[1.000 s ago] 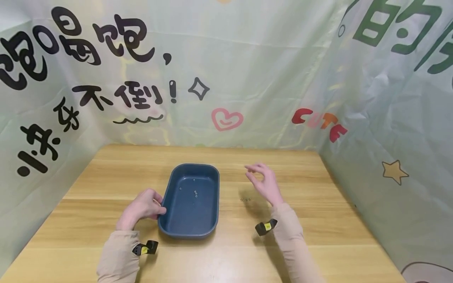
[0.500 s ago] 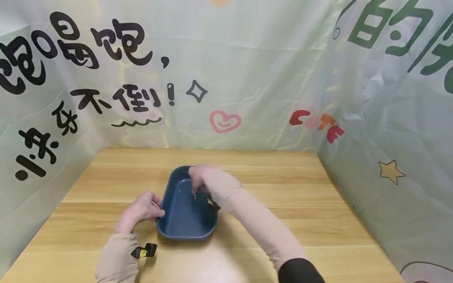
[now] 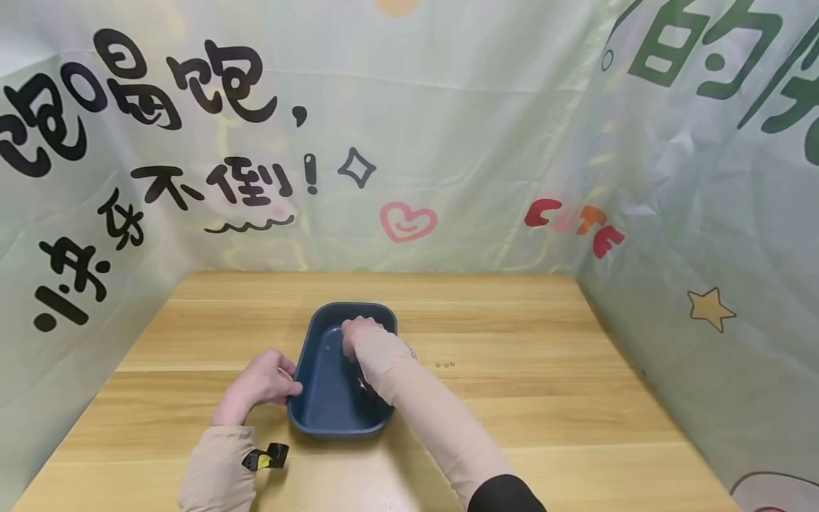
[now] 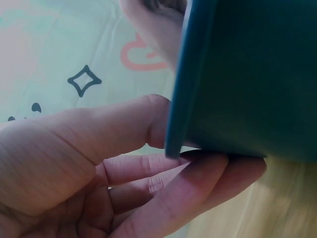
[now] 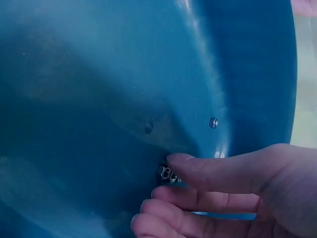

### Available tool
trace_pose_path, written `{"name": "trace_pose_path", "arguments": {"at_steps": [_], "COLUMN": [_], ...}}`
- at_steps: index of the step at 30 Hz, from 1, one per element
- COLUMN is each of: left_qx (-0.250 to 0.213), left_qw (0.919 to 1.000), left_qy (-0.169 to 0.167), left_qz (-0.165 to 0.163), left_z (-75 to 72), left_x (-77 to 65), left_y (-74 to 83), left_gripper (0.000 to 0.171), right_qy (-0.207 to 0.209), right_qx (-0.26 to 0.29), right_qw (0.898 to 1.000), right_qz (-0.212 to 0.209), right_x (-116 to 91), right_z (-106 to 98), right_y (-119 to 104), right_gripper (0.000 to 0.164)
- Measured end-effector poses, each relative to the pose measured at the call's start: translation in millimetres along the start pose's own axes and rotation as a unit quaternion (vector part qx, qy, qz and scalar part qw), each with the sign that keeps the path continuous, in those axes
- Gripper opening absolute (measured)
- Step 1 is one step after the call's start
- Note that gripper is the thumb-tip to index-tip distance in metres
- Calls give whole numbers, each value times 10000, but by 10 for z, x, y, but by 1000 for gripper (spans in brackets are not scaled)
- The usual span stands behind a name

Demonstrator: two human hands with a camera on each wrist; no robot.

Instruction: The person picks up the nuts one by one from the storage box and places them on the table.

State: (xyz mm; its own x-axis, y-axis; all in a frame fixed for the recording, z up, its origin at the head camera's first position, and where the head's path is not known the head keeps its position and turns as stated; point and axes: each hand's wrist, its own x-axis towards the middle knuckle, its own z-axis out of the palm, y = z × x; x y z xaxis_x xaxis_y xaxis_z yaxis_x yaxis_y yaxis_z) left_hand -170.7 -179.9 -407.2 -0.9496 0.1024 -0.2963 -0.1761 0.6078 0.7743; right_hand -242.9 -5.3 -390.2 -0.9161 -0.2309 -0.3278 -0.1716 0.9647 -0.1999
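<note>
A deep blue tray [image 3: 326, 419] with rounded corners stands on the table. My left hand [image 3: 262, 384] grips its left rim, the thumb on the rim and the fingers [image 4: 198, 183] under the outer wall. Inside the tray, my right hand [image 5: 223, 193] is low over a small cluster of metal hex nuts [image 5: 166, 172]. The nuts show between thumb and forefinger, which stand apart; part of the cluster is hidden behind the thumb. Another nut [image 5: 213, 122] lies on the tray floor away from the hand. In the head view, the right fingertips are hidden.
A few small nuts [image 3: 446, 365] lie in a row on the wooden table [image 3: 512, 412], right of the tray. Printed cloth [image 3: 473, 142] hangs behind the table and along both sides. Small black cameras sit on the wrists.
My right hand has moved left from above the table into the tray, then sunk lower toward the nuts there. The left hand keeps its grip on the tray.
</note>
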Motion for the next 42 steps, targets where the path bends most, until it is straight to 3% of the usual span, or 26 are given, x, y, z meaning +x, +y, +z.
{"name": "trace_pose_path", "arguments": {"at_steps": [3,14,36,42], "left_qx": [81,101,127,118], "left_qw": [10000,9999,9999,9999], "left_qy": [-16,15,43,69], "left_qz": [51,75,37,69], "left_z": [-13,-14,-13,-17], "left_x": [5,3,0,-1], "left_y": [-1,-3,-4,-8], "left_gripper": [30,28,30,31], "right_qy": [-239,-394,-198,-226], "right_qx": [-263,-50,-347,-236], "right_qw": [9993,9992,9992,9995], "right_qz": [63,79,5,-49], "right_x": [161,148,206,166], "right_z": [15,-18,107,74], "right_y": [-24,-23,1,-15], "right_gripper": [17,23,33,24]}}
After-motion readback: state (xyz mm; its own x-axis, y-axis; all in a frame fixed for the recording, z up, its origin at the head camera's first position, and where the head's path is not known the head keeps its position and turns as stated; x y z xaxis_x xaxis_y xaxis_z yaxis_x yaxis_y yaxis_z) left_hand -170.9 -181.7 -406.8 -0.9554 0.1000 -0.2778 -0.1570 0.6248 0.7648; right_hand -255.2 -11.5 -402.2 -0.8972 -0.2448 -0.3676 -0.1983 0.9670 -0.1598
